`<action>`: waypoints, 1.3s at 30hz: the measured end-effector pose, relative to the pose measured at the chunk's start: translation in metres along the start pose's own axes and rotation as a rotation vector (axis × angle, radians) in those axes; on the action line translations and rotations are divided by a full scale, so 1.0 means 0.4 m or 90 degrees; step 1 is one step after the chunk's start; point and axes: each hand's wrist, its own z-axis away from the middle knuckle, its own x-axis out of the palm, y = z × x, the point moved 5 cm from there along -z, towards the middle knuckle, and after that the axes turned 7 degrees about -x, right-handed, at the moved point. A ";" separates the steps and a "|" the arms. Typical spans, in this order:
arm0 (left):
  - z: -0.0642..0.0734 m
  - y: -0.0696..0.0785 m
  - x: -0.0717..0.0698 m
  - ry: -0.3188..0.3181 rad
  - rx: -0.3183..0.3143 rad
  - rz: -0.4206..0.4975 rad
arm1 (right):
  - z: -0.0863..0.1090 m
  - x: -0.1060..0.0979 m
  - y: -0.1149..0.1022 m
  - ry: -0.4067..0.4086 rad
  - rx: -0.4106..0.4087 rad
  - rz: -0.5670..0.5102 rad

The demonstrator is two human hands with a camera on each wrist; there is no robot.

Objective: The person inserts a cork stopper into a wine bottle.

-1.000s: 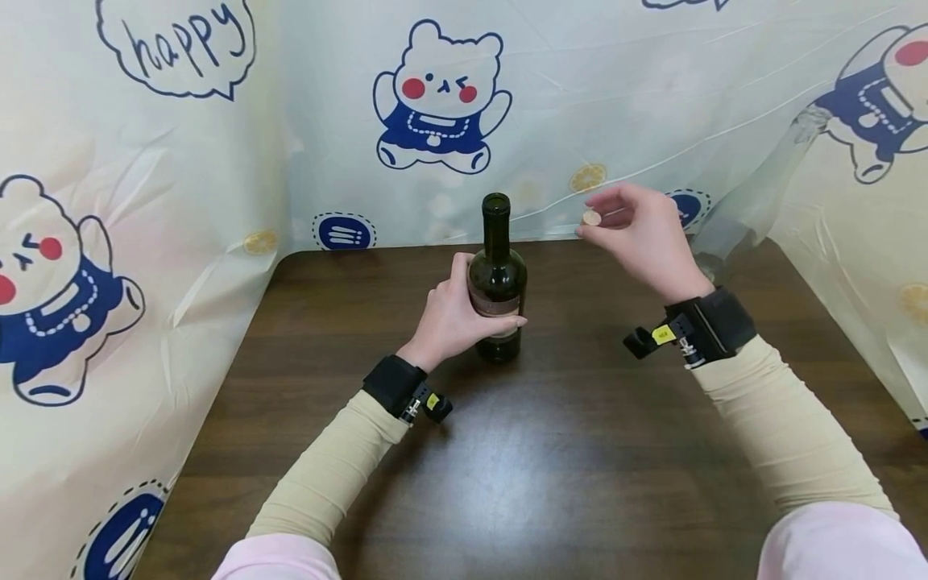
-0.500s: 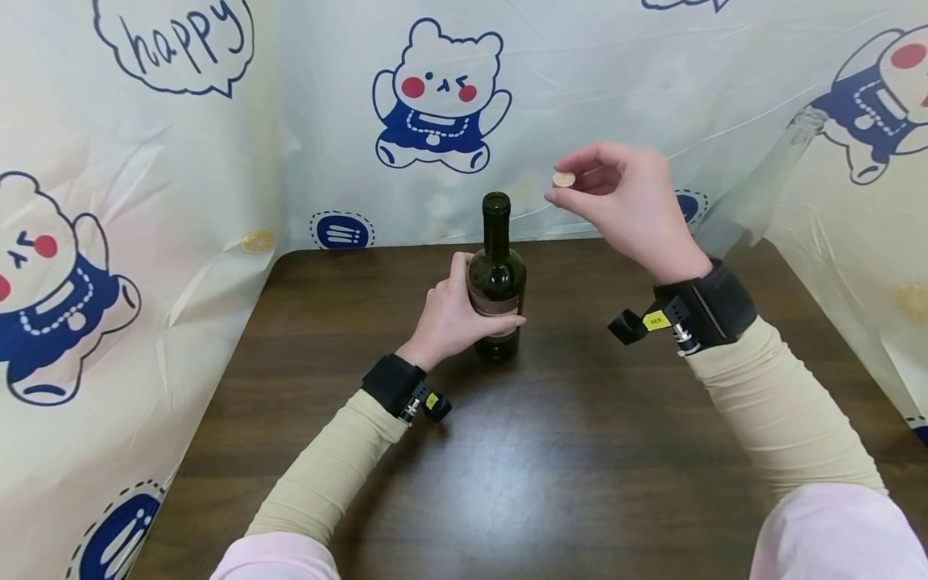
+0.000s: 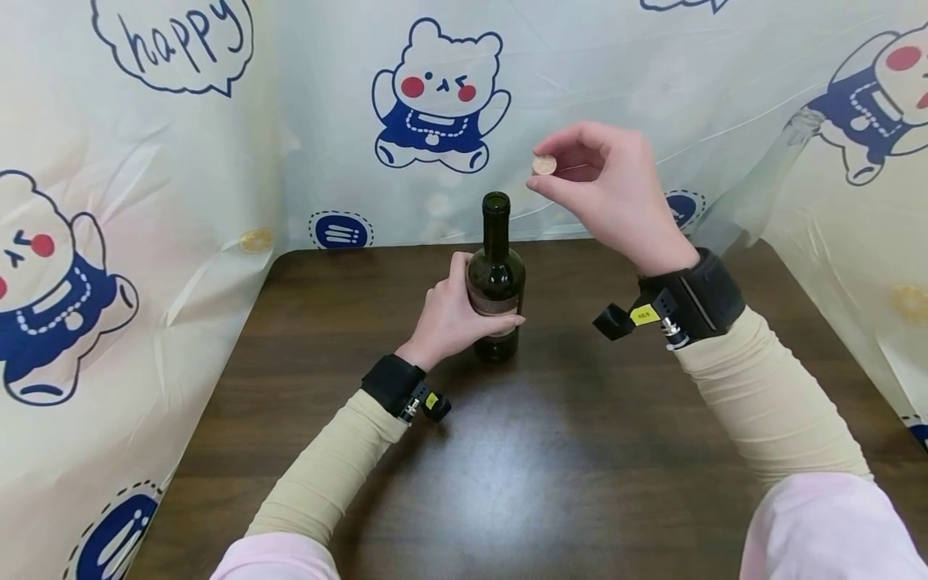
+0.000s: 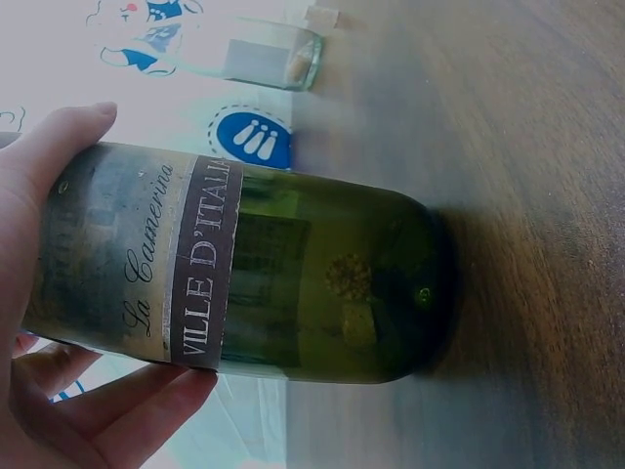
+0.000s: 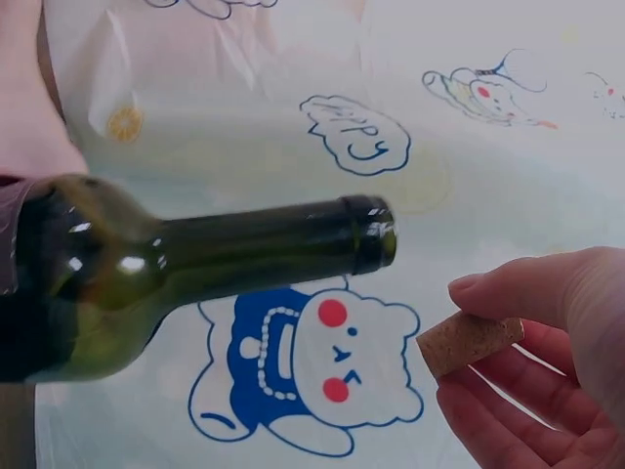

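A dark green wine bottle [image 3: 497, 274] stands upright on the brown table, its open mouth uncovered. My left hand [image 3: 458, 316] grips its body from the left, thumb across the front. In the left wrist view, its label [image 4: 205, 264] reads "Ville d'Italia", and cork-like pieces [image 4: 349, 278] show through the glass near the base. Up and to the right of the mouth, my right hand [image 3: 612, 184] pinches a cork [image 5: 467, 342] between thumb and fingers. The cork is tilted and apart from the bottle's rim, with one round end [image 3: 544, 165] facing the head camera.
A clear glass bottle [image 3: 754, 189] stands at the back right, behind my right wrist. Something brownish lies inside its base [image 4: 303, 61], and a small pale piece [image 4: 321, 17] sits beside it. A printed curtain [image 3: 319, 121] borders the table [image 3: 580, 451] behind and at both sides.
My right hand has risen and moved left with the cork, from right of the bottle to near its mouth. The left hand and the green bottle stay in place.
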 end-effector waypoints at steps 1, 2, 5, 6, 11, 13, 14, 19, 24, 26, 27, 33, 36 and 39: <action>0.000 0.000 -0.001 0.001 0.000 0.000 | -0.003 0.000 -0.004 0.001 -0.004 -0.004; -0.001 0.000 -0.001 0.001 0.001 0.001 | -0.005 0.000 -0.008 0.003 -0.006 -0.008; -0.002 0.000 -0.001 0.001 0.000 0.002 | -0.010 0.001 -0.019 0.003 -0.015 -0.013; -0.003 -0.001 0.000 0.001 0.000 0.002 | -0.011 0.002 -0.022 0.003 -0.016 -0.012; -0.001 -0.002 0.000 0.006 0.000 0.002 | -0.018 0.009 -0.039 0.001 -0.020 -0.029; -0.001 -0.003 -0.001 0.009 -0.001 0.002 | -0.021 0.013 -0.045 0.000 -0.022 -0.040; -0.001 -0.004 -0.001 0.011 -0.001 0.002 | -0.022 0.015 -0.047 0.000 -0.024 -0.044; -0.003 -0.005 0.001 0.008 -0.002 0.009 | -0.024 0.023 -0.053 -0.004 -0.037 -0.052; -0.002 -0.003 0.002 0.007 -0.002 0.010 | -0.024 0.034 -0.053 -0.010 -0.039 -0.062; -0.002 -0.001 0.002 0.006 -0.004 0.010 | -0.024 0.042 -0.052 -0.016 -0.038 -0.061; -0.002 -0.001 0.001 0.005 -0.005 0.010 | -0.024 0.045 -0.051 -0.019 -0.036 -0.061; -0.001 -0.003 0.002 0.004 -0.007 0.012 | -0.025 0.061 -0.041 -0.031 -0.024 -0.067; -0.001 -0.003 0.002 0.003 -0.005 0.013 | -0.025 0.065 -0.035 -0.037 -0.018 -0.071; -0.002 -0.004 0.000 0.004 -0.004 0.016 | -0.026 0.068 -0.032 -0.041 -0.016 -0.074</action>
